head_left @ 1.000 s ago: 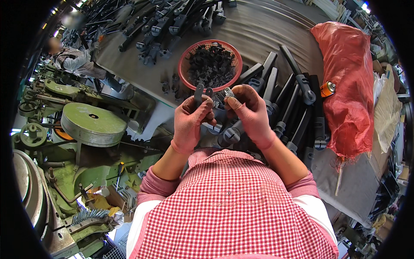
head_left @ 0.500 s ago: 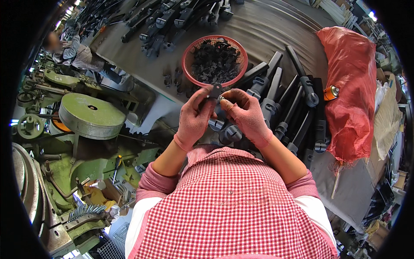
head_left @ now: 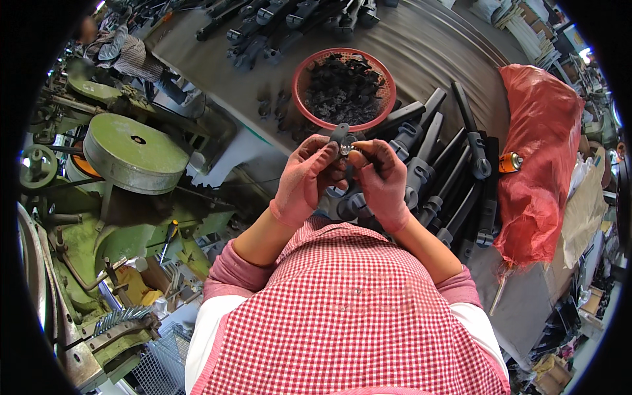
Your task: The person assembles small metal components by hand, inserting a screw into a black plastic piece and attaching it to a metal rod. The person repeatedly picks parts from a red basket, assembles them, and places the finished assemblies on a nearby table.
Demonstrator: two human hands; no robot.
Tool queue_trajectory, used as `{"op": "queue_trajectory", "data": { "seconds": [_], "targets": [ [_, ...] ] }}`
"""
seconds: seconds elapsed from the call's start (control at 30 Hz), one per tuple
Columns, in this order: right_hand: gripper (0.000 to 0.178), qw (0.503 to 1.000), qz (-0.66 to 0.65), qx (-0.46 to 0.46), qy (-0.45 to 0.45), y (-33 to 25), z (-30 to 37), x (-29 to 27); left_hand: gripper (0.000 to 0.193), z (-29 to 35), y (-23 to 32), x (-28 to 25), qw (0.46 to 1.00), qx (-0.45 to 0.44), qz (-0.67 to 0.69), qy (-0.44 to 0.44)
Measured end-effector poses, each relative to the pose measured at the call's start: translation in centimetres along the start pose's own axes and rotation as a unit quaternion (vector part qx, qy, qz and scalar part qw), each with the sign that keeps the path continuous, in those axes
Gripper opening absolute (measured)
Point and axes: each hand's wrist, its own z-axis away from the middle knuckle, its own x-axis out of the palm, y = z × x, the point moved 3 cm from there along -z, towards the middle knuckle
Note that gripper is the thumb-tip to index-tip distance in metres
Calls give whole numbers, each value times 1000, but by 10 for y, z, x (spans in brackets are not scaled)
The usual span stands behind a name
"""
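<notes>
In front of my chest my left hand [head_left: 304,178] pinches a small dark flat piece [head_left: 340,133] with a rounded end. My right hand [head_left: 383,184] closes thumb and fingers on a small shiny metal part [head_left: 345,149], which sits against the dark piece. Both hands wear pinkish-red gloves, and some fingertips look dark. Just beyond them stands a red plastic basket [head_left: 297,85] heaped with small black parts [head_left: 345,89]. Under and right of my right hand lie several long black tubes with grey joint fittings [head_left: 418,172].
A long red wrapped bundle [head_left: 540,164] and an orange can [head_left: 510,162] lie to the right. More black tubes [head_left: 263,26] pile up at the far left of the table. Green machinery [head_left: 135,155] stands left, with a screwdriver [head_left: 170,237]. Another person [head_left: 128,52] is far left.
The whole view has shifted a little, so the basket and the bundle sit further right. My hands stay together; the dark piece has tilted, and the shiny part shows more plainly.
</notes>
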Motion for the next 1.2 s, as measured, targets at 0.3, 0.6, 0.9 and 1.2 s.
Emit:
{"op": "queue_trajectory", "data": {
  "seconds": [0.3,0.6,0.9,1.2],
  "targets": [
    [22,983,-64,110,-132,-5,-21,-4,5,-3,4,-11,983,97,-158,-4],
    [16,887,390,-148,-198,-35,-31,-7,13,-10,0,-16,995,0,-94,-37],
    [19,989,-41,138,-33,-7,-12,3,10,-17,-3,-13,994,60,-95,-3],
    [14,968,201,38,-147,-4,-15,5,11,1,-7,-18,991,10,-131,-20]
  ]
}}
